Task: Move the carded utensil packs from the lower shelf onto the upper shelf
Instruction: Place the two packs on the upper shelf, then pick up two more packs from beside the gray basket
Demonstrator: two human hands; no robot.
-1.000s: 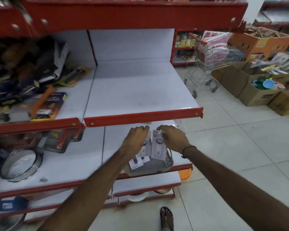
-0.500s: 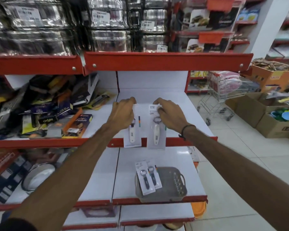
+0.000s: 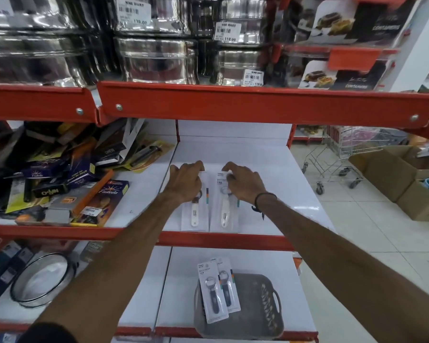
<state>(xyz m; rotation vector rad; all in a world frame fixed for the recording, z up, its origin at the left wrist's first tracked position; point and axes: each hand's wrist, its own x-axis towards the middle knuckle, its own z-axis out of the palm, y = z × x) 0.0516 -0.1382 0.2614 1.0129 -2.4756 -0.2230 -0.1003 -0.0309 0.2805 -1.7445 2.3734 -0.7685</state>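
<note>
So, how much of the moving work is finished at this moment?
About half. Two white-handled packs lie side by side on the upper shelf. The left hand and right hand rest on their top ends, setting them in place. Two dark-handled packs remain below, lying on the grey tray on the lower shelf.
</note>
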